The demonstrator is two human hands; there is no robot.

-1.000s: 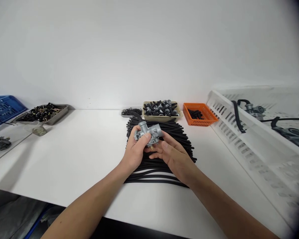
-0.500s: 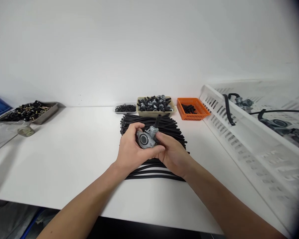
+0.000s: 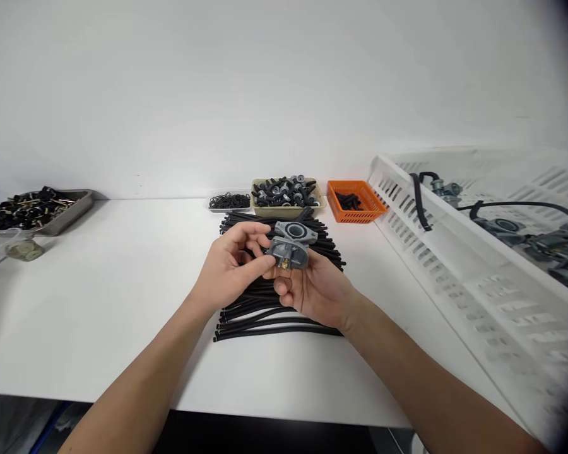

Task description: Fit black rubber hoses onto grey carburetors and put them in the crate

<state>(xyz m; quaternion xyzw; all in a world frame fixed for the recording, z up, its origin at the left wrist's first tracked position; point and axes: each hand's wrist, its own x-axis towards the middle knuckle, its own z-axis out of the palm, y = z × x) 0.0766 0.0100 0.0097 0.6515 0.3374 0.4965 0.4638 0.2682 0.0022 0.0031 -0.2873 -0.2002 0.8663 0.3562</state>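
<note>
Head view: above the black hoses (image 3: 253,301), the left grip (image 3: 228,261) pinches a metal part (image 3: 291,252), the right grip (image 3: 320,285) cupping it; slackened hold could drop it.

Two grips, the left grip (image 3: 231,260) and the right grip (image 3: 322,291), share one metal part (image 3: 291,252). Below them lie dozens of black tubes (image 3: 329,250), too overlapped to count. Beyond the grips stand one cream tray (image 3: 288,213), one clear tray (image 3: 231,209) and one orange basket (image 3: 358,217); well right, one white basket (image 3: 447,261); far left, one metal tray (image 3: 71,217).
</note>
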